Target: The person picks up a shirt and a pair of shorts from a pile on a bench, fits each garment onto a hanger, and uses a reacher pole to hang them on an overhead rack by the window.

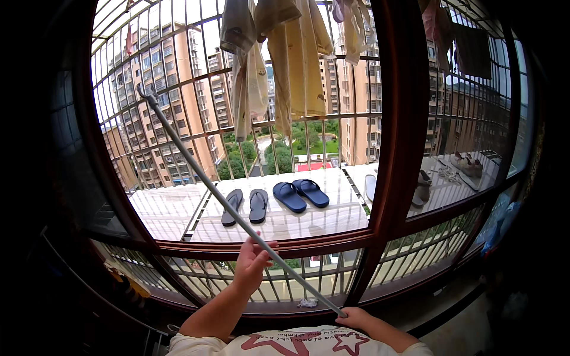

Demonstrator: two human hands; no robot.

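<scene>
A long grey clothes-drying pole point(209, 184) slants across the view, its forked head point(150, 95) up at the left in front of the window bars. My right hand point(355, 317) is closed around its lower end, close to my shirt. Farther up the shaft, my left hand point(253, 261) supports the pole loosely, with some fingers spread. Beyond the left hand, a pair of grey flip-flops point(258, 206) and a pair of navy slide sandals point(307, 195) rest on a white marble-look ledge point(276, 227).
Yellow clothing point(307, 66) and other garments point(242, 84) hang above the ledge, inside a metal security grille point(209, 132). Dark red window frames point(396, 133) border the opening. Behind the glass at right, shoes point(467, 164) sit on the ledge. Apartment blocks point(160, 129) stand outside.
</scene>
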